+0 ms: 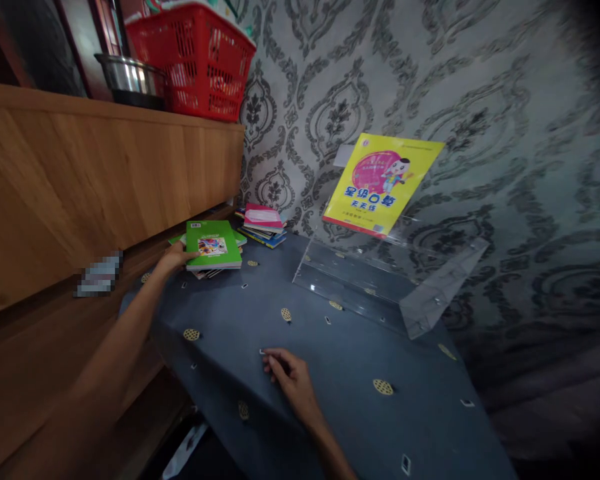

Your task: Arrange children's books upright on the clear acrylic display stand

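Observation:
My left hand [176,257] grips the left edge of a green book [213,257], with the thumb over its cover. The green book has a small colourful picture and a barcode, and it lies on top of a stack of books at the table's far left. The fingers under the edge are partly hidden. Just above the front middle of the table is my right hand [289,379], its fingers loosely bent and nothing in them. A yellow workbook [380,187] with a pink balloon and a cartoon figure leans upright on a clear acrylic stand [350,283], away from both hands.
A dark blue patterned tablecloth [300,347] covers the table. Another book stack [264,223], pink on top, lies by the wall. The wooden cabinet [110,180] at left carries a red basket [195,60] and a metal bowl [133,77].

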Tool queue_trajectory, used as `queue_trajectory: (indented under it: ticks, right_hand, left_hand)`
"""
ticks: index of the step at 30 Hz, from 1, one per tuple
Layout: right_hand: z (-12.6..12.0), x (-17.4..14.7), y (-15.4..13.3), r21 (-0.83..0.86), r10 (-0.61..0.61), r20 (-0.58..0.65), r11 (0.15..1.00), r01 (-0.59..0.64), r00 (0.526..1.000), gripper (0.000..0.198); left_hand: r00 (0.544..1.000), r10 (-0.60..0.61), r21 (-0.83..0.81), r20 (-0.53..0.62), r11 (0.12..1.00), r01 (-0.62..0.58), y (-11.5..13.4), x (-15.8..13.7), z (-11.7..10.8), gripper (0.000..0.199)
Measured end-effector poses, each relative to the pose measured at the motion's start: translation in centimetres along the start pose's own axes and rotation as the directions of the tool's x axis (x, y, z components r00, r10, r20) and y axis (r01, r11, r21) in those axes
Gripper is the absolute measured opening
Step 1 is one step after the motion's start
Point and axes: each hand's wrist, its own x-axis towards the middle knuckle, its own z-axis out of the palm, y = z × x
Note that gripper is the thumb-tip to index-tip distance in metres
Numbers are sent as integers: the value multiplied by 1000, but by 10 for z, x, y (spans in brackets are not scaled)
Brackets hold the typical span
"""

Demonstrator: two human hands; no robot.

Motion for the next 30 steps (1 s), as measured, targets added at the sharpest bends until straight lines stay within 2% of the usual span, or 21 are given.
queue_trajectory:
  ticks: [5,11,13,15,17,19,20,22,26,30]
  right_hand:
    - [-1,0,2,-17,-5,12,1000,5,1000,57]
    - [-1,-1,0,-28,6,17,1000,-5,1000,52]
    - [-1,-1,0,-28,9,18,1000,-9,1000,51]
    - [-1,-1,0,-20,10,15,1000,-9,1000,51]
    - [-1,-1,0,-13,8,14,1000,-8,1000,51]
    - [0,-1,1,-14,0,5,1000,0,1000,50]
    - [0,-1,2,-17,-4,0,1000,4,1000,50]
    - [0,-2,2,-25,-9,-3,1000,9,1000,50]
    - [0,-2,1,-21,7,10,1000,-6,1000,49]
    - [-1,3,-2,66,13,25,998,-14,1000,48]
  left_hand:
    - [1000,-23,-11,19,1000,23,-7,-4,-1,51]
    - [997,24,-33,78,999,-21,-3,-15,4,35]
    - [995,53,-13,89,999,-52,0,-20,3,37]
    - [988,132,54,74,989,-136,3,-28,4,49]
    - [956,284,226,78,928,-295,5,-39,7,67]
    - [894,423,436,144,784,-441,6,-51,13,77]
    - [869,461,517,180,707,-483,6,-56,17,76]
    - [845,492,603,209,615,-508,5,-63,22,68]
    - [816,536,670,216,527,-523,7,-65,25,57]
    - [784,571,713,244,442,-544,20,-68,28,53]
